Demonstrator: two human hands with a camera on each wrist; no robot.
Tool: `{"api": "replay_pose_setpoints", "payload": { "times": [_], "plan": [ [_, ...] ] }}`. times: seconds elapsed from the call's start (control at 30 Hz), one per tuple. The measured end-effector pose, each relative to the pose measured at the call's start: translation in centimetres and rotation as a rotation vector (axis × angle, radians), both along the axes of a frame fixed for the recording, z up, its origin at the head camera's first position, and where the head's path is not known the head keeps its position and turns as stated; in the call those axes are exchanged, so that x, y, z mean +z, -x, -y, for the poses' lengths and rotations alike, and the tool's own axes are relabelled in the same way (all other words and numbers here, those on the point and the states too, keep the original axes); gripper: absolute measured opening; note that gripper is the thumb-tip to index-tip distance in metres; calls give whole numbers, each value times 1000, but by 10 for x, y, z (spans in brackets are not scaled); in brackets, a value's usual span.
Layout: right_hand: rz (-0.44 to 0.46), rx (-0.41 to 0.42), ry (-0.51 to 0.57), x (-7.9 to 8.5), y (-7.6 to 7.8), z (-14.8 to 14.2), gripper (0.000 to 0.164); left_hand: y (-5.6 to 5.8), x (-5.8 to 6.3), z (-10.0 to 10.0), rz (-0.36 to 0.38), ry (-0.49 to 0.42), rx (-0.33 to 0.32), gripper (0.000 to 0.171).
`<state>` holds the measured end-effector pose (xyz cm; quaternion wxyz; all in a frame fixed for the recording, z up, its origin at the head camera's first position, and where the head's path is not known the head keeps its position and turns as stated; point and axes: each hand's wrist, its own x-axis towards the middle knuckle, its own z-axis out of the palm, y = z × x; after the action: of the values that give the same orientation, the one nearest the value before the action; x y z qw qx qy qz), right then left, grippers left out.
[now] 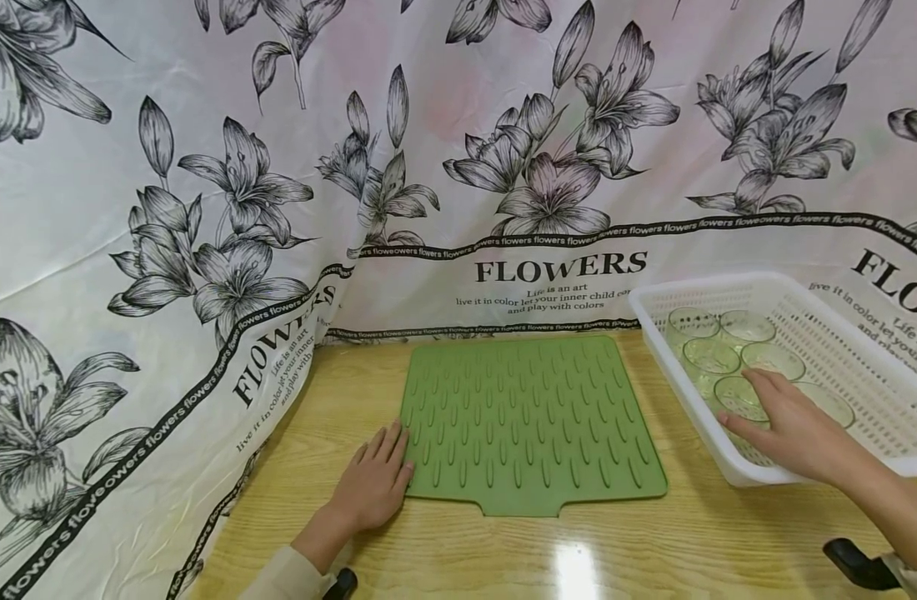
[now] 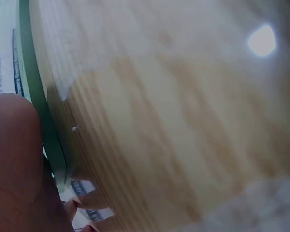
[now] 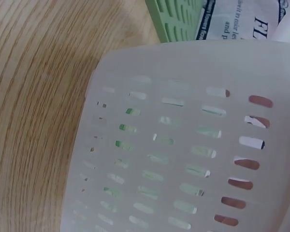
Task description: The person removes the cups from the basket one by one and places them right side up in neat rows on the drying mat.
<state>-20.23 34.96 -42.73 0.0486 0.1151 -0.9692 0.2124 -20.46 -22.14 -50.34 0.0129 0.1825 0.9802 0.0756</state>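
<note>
My left hand lies flat on the table, its fingers touching the left edge of a green draining mat. In the left wrist view, part of that hand shows beside the mat's green edge. Over at the right, my right hand reaches into a white plastic basket. Thumb and index finger grip the rim of a greenish clear drinking glass; the other fingers are hidden. Several similar glasses stand around it, including one glass just behind and another partly behind the hand.
The wooden table meets a hanging floral cloth at the back and left. The basket's slotted wall fills most of the right wrist view, with green glasses showing dimly through it. Dark straps sit at both wrists.
</note>
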Motion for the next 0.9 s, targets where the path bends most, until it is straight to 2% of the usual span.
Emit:
{"api": "replay_pose_setpoints", "payload": {
  "times": [0.17,0.43,0.9],
  "plan": [
    [11,-24,-27,3,-1,0,85,5,-6,0,11,50,3,65],
    [-42,-37,-18,4,1,-1,79,8,-8,-2,19,88,19,64],
    [-36,-51,-20,3,4,-1,83,1,-3,-9,23,114,43,63]
  ]
}}
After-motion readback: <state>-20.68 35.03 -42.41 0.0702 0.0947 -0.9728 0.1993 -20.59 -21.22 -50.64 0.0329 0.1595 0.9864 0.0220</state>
